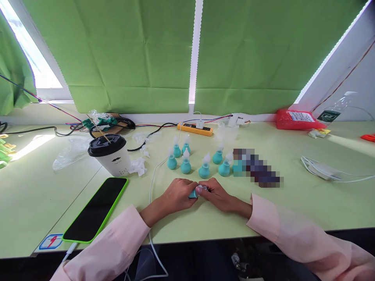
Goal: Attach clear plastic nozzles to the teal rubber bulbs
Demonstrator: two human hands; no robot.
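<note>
Teal bulb (192,194) gripped in my left hand (181,192); my right hand (216,194) pinches its clear end (204,187). Similar bulbs (204,171) stand upright just beyond.

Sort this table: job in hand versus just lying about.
Likely the job:
held teal bulb
held clear piece
standing teal bulbs with translucent tips

Likely just lying about:
lidded paper cup
green-cased smartphone
orange power strip
red package
plastic bottle

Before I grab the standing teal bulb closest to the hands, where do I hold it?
Probably by its round teal base, from the near side. That base is the widest part and sits upright, with a narrow whitish tip on top; other teal bulbs stand to both sides and behind.
</note>
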